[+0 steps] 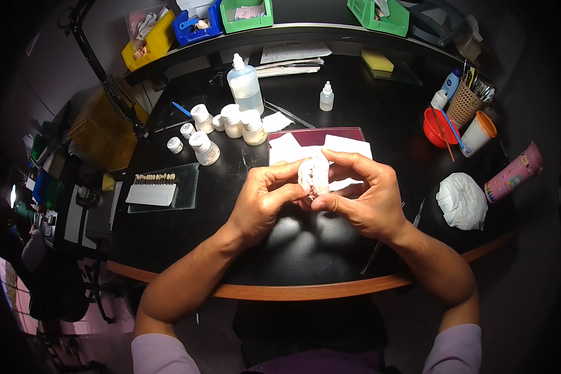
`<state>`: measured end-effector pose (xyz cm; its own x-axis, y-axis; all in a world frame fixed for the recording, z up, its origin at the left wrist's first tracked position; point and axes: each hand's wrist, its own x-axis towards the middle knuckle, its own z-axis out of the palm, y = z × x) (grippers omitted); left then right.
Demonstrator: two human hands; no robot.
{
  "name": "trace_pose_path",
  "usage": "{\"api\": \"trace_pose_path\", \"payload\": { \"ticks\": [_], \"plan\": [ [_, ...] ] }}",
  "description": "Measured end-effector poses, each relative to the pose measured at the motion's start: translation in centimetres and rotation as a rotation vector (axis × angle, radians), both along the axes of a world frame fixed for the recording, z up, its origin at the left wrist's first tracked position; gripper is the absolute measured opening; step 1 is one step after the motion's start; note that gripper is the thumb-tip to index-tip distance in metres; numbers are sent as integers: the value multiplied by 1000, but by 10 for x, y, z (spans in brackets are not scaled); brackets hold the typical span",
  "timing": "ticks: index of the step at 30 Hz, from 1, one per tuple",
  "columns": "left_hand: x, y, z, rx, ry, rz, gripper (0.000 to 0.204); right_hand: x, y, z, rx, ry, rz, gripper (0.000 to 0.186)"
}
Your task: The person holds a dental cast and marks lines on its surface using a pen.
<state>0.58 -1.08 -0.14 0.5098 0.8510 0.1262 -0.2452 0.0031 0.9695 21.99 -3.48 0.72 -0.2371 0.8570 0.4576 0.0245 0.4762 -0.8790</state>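
Above the black desk, a white, pink-tinged dental plaster model (315, 173) is held between both hands. My left hand (262, 198) is closed on its left side, thumb and fingertips against it. From the other side my right hand (369, 194) grips it, with a forefinger on its top edge and the thumb low down. The fingers cover parts of its sides. Behind the hands lie white paper sheets (349, 146) on a dark red pad (318, 134).
At left are powder jars (204, 149), a liquid bottle (245, 87) and a tooth shade guide (151, 192). A dropper bottle (326, 98) stands farther back. On the right are a red bowl (437, 132), a brush holder (464, 105), crumpled white material (461, 201) and slim metal tools (374, 257).
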Motion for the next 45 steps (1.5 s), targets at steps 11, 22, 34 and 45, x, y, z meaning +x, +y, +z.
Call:
{"api": "trace_pose_path", "payload": {
  "ticks": [11, 22, 34, 45],
  "plan": [
    [2, -6, 7, 62, 150, 18, 45, -2, -2, 1, 112, -171, -66, 63],
    [-2, 2, 2, 250, 378, 77, 59, 3, 3, 8, 119, -241, 55, 52],
    [-1, 9, 4, 937, 428, 309, 104, 20, 20, 7, 67, -333, 143, 57],
    [-4, 14, 1, 1075, 532, 341, 105, 13, 20, -3, 288, -392, 36, 48]
  ]
}}
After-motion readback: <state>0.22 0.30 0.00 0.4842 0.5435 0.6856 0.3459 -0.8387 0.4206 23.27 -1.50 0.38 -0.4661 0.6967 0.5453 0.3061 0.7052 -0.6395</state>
